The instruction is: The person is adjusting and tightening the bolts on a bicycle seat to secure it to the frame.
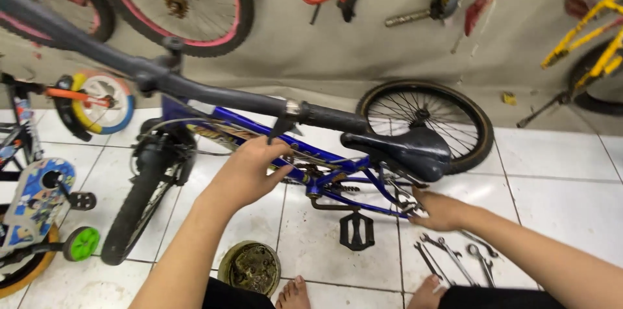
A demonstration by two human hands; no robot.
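Looking down from the head camera, I see bare toes at the bottom edge, and between the knees a round tin (250, 268) of dark, greasy bits sitting on the white tiled floor (558, 186). Just right of the feet lies a scatter of wrenches (454, 258), flat on the tiles. My right hand (442, 211) hovers right above them, palm down with fingers spread loose — gripping nothing — its fingertips at the lower rear frame tubes of the blue bicycle (311, 166). I cannot tell whether they actually touch the metal.

My left hand (250, 169) reaches further in, fingers curled over the blue down tube near the brake lever; the grip looks closed around the tube, though the far side of the fingers is hidden from me.

The bicycle stands across my view on its wheels, with its front wheel (139, 202) at the left, the black pedal (356, 230) hanging low in the middle, the black saddle (409, 145) just above my right hand, and the rear wheel (425, 124) beyond it. The grey handlebar (195, 88) runs diagonally across the frame, close to the lens.

To the left, a small child's bike with a green training wheel (82, 243) stands near the front tyre. Further back — against the beige wall — hang a pink-rimmed wheel (188, 4), red frame parts and a yellow frame (594, 30).
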